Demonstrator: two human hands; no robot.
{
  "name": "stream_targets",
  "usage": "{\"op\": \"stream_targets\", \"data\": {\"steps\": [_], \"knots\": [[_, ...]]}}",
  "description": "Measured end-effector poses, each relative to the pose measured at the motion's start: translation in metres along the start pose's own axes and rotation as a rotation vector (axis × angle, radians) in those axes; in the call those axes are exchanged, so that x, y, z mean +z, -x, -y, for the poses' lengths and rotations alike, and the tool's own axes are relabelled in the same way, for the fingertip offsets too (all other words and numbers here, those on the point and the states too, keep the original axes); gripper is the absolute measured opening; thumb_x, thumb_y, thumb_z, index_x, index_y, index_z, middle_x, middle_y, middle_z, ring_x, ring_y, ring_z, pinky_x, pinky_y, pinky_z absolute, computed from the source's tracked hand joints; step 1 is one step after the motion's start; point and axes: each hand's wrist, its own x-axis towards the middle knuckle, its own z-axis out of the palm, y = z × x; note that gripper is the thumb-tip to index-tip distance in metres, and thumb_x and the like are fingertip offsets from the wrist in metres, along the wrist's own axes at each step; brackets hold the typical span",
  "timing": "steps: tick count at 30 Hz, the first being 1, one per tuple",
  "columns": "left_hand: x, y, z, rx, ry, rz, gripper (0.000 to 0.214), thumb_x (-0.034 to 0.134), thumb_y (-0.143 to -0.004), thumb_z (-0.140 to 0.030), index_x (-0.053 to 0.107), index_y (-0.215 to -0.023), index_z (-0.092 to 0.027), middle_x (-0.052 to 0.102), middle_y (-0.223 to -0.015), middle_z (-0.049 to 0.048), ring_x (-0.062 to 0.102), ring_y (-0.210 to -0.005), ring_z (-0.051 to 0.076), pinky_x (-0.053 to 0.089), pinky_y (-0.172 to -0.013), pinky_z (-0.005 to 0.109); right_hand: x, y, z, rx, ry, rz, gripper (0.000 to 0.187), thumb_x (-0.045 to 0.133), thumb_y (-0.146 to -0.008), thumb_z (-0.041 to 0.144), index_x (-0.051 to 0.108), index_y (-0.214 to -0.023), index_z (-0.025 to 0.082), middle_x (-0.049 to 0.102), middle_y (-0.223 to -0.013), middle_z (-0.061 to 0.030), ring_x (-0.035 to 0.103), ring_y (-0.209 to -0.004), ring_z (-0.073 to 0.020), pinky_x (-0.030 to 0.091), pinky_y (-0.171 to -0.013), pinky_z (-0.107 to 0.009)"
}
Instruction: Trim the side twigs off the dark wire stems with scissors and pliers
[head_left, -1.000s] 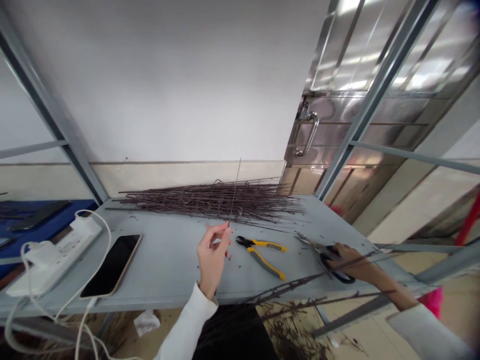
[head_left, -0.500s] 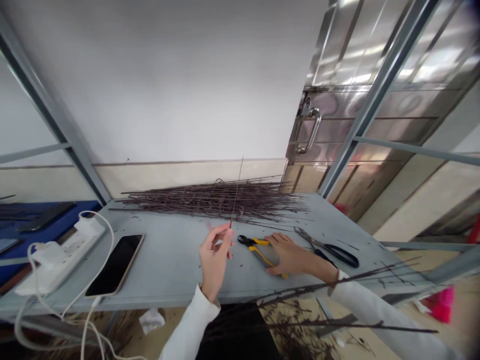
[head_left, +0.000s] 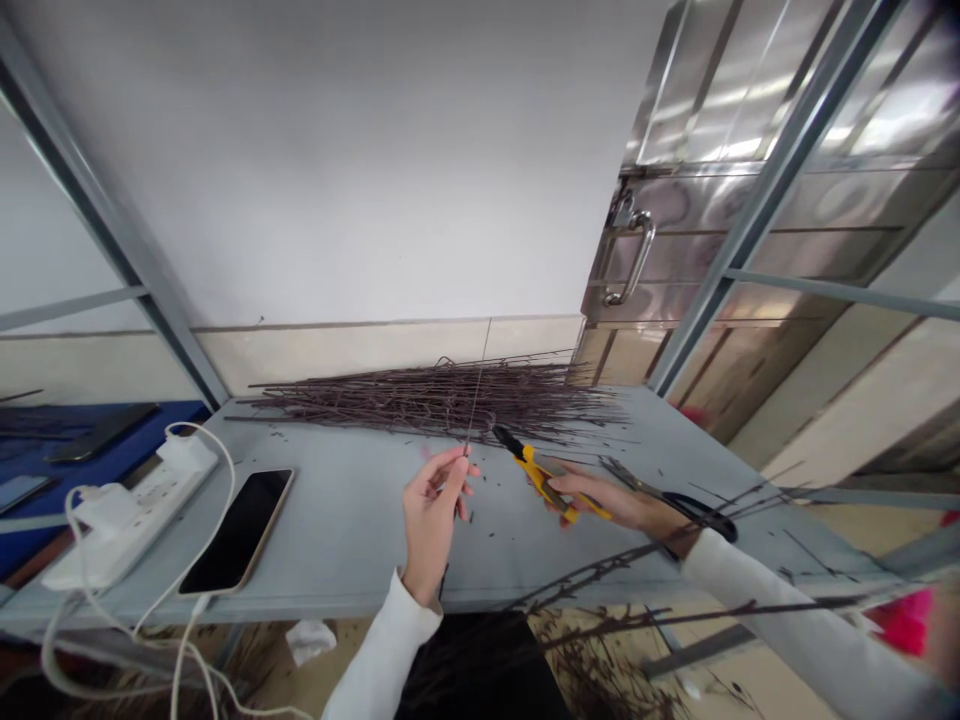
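Note:
Between thumb and fingers, my left hand (head_left: 435,500) pinches a thin stick (head_left: 477,395) that points up and away. My right hand (head_left: 592,497) is wrapped round the yellow handles of cutting pliers (head_left: 534,468), lifted off the table. The black jaws of the pliers are just right of the pinched stick and apart from it. Behind both hands lies a long pile of thin dark twigs (head_left: 390,398). Black-handled scissors (head_left: 694,510) lie on the table, partly hidden behind my right hand and wrist.
On the left of the grey table (head_left: 337,540) are a phone (head_left: 238,530) and a white power strip (head_left: 135,510) with cables. Loose branches (head_left: 600,570) cross in front of my right forearm. Metal posts (head_left: 772,200) frame the table; a wall stands behind.
My right hand has picked up the cutting pliers from the table and turned their jaws towards the stick. The left hand keeps its pinch on the stick, nearly in place.

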Motion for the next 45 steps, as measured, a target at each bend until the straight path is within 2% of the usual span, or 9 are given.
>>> {"op": "stream_targets", "data": {"steps": [2,8,18,26,31,36,39,42,45], "knots": [[0.000,-0.001,0.001,-0.001,0.010,0.013,0.031,0.068,-0.074,-0.038,0.069,-0.093,-0.013,0.065,-0.068,0.0039,0.050,-0.051,0.008,0.039,-0.036,0.016,0.005,-0.002,0.007,0.005,-0.094,0.052,0.048,0.057,-0.076,0.051,0.052,-0.113,0.022,0.059,-0.088,-0.0040,0.057,-0.077,-0.0173,0.051,-0.063,-0.031],[0.002,-0.001,0.000,-0.011,0.016,0.053,0.032,0.067,-0.074,-0.039,0.068,-0.093,-0.013,0.060,-0.063,0.0007,0.048,-0.047,0.007,0.038,-0.036,0.016,0.007,-0.011,0.022,-0.076,-0.006,0.052,0.064,0.065,-0.071,0.048,0.043,-0.124,0.023,0.051,-0.119,-0.0104,0.054,-0.096,-0.0199,0.049,-0.079,-0.036],[0.001,-0.002,0.001,-0.036,0.024,0.096,0.031,0.067,-0.075,-0.040,0.068,-0.092,-0.014,0.059,-0.062,-0.0008,0.049,-0.046,0.008,0.037,-0.037,0.018,0.002,-0.013,0.030,-0.172,0.167,0.091,0.051,0.060,-0.076,0.046,0.044,-0.118,0.021,0.054,-0.107,-0.0069,0.050,-0.106,-0.0203,0.037,-0.095,-0.039],[0.000,-0.001,0.000,-0.060,-0.019,0.148,0.028,0.064,-0.077,-0.037,0.068,-0.092,-0.014,0.056,-0.060,-0.0024,0.041,-0.042,0.005,0.031,-0.036,0.016,0.007,-0.012,0.039,-0.177,0.240,0.042,0.045,0.059,-0.074,0.044,0.050,-0.112,0.020,0.054,-0.110,-0.0067,0.050,-0.104,-0.0209,0.041,-0.091,-0.036],[-0.004,-0.002,0.000,-0.077,-0.022,0.196,0.026,0.065,-0.076,-0.037,0.068,-0.088,-0.015,0.056,-0.059,-0.0030,0.042,-0.041,0.005,0.031,-0.034,0.017,0.010,-0.012,0.036,-0.107,0.275,0.009,0.048,0.057,-0.076,0.046,0.051,-0.115,0.019,0.058,-0.103,-0.0073,0.056,-0.082,-0.0180,0.047,-0.063,-0.028],[-0.005,-0.002,0.002,-0.105,-0.011,0.223,0.026,0.066,-0.074,-0.038,0.066,-0.086,-0.015,0.057,-0.057,-0.0030,0.045,-0.041,0.007,0.034,-0.033,0.017,0.016,-0.014,0.031,-0.283,0.506,-0.159,0.037,0.058,-0.076,0.040,0.058,-0.105,0.016,0.063,-0.087,-0.0042,0.058,-0.073,-0.0162,0.047,-0.064,-0.027],[-0.003,-0.001,0.003,-0.129,0.008,0.199,0.028,0.067,-0.072,-0.040,0.064,-0.084,-0.014,0.059,-0.058,-0.0020,0.048,-0.042,0.008,0.039,-0.034,0.019,0.021,-0.016,0.022,-0.391,0.600,-0.301,0.038,0.058,-0.075,0.035,0.057,-0.108,0.016,0.066,-0.095,-0.0069,0.062,-0.074,-0.0171,0.049,-0.062,-0.027],[-0.001,0.000,0.003,-0.164,0.014,0.172,0.030,0.068,-0.070,-0.040,0.062,-0.083,-0.013,0.061,-0.057,-0.0010,0.049,-0.040,0.009,0.042,-0.035,0.021,0.028,-0.018,0.009,-0.536,0.790,-0.488,0.040,0.057,-0.075,0.030,0.055,-0.114,0.019,0.065,-0.106,-0.0084,0.064,-0.083,-0.0194,0.051,-0.064,-0.027],[0.001,-0.001,0.004,-0.201,0.025,0.144,0.032,0.070,-0.067,-0.039,0.061,-0.083,-0.013,0.063,-0.057,0.0001,0.050,-0.040,0.010,0.044,-0.035,0.023,0.036,-0.021,-0.004,-0.666,1.053,-0.704,0.038,0.055,-0.078,0.027,0.054,-0.115,0.020,0.067,-0.102,-0.0083,0.064,-0.090,-0.0215,0.051,-0.068,-0.028]]}}
